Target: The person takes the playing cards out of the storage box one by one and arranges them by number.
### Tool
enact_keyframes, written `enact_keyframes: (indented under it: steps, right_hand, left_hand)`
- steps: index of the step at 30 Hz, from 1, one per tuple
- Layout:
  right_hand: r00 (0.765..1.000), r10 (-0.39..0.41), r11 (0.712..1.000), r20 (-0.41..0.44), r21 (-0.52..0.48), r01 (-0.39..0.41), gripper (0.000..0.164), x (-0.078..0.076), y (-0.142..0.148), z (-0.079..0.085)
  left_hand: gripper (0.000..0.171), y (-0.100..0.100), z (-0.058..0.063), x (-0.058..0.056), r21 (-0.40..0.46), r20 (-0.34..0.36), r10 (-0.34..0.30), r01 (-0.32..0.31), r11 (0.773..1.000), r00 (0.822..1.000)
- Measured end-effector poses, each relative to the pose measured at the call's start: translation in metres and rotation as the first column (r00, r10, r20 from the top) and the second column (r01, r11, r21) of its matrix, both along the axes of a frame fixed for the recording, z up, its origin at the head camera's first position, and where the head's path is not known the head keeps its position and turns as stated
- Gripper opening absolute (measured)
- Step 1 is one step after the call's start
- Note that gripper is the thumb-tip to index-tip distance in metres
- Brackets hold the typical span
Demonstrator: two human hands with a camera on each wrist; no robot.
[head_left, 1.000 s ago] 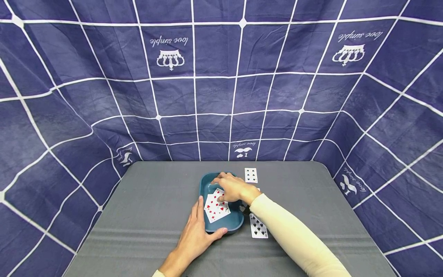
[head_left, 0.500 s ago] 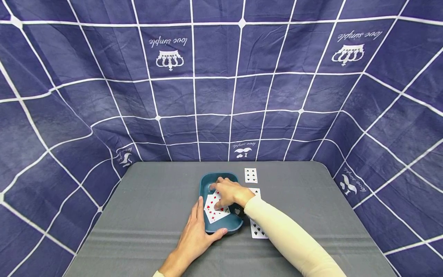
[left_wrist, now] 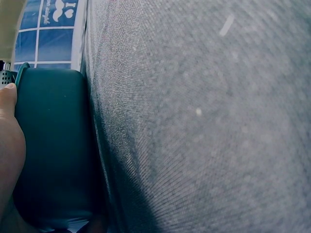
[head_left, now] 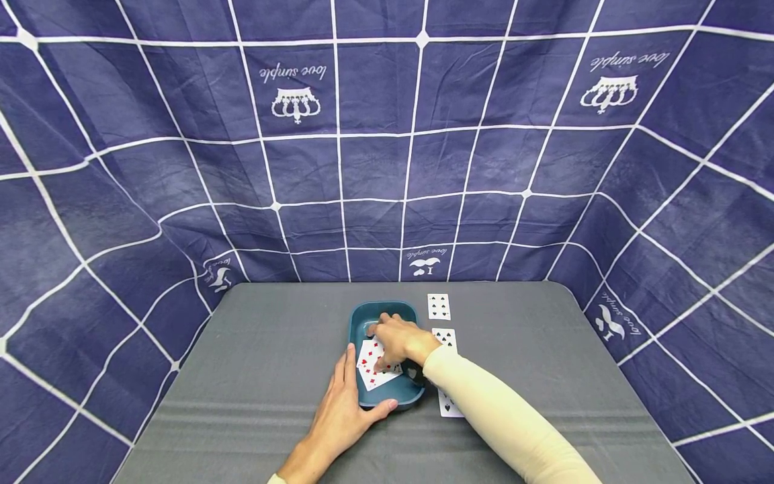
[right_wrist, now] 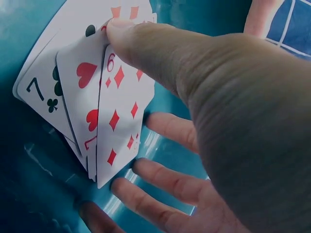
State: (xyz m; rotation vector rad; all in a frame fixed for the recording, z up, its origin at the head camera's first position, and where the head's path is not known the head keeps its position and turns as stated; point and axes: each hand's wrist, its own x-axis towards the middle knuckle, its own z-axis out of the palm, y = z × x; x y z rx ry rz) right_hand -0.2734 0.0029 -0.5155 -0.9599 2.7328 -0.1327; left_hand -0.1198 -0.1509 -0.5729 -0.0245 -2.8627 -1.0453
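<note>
From my station I have the left hand at left, fingers straight along the blue-green tray's left wall, thumb at its near rim. In the tray lies a fan of playing cards, a six of diamonds overlapping a heart. The right hand is there too: thumb resting on the cards, other fingers loosely spread beside them; I cannot tell whether their tips meet the edges. Farther right, three spade cards lie on the grey table.
</note>
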Motion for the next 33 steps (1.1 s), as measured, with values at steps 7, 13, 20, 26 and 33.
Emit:
enact_keyframes:
  steps: [7,13,20,26,33]
  right_hand:
    - [1.0,-0.002,1.0,-0.012,-0.007,0.002,0.076,0.0004,-0.0014,0.0001]
    - [1.0,0.007,1.0,-0.031,-0.023,-0.008,0.071,-0.0006,-0.0025,-0.002]
    - [1.0,0.007,0.999,-0.017,-0.046,-0.008,0.066,-0.001,-0.0025,-0.0023]
    - [1.0,0.017,0.999,-0.023,-0.051,-0.018,0.064,-0.0023,-0.0022,0.0004]
    - [0.999,0.023,0.998,-0.024,-0.063,-0.025,0.064,-0.001,0.0,0.0034]
  left_hand:
    - [0.148,-0.0002,-0.0004,0.0005,0.003,0.004,0.0,0.0,1.0,1.0]
    - [0.146,-0.0006,-0.0003,0.0007,0.003,0.0,0.004,-0.004,1.0,1.0]
    - [0.146,-0.0002,0.001,0.0006,0.004,-0.009,0.004,-0.004,1.0,1.0]
    - [0.145,-0.0003,0.0022,-0.0005,0.004,-0.014,0.009,-0.009,1.0,1.0]
    - [0.145,0.0003,0.0015,-0.0005,-0.002,-0.013,0.004,-0.004,1.0,1.0]
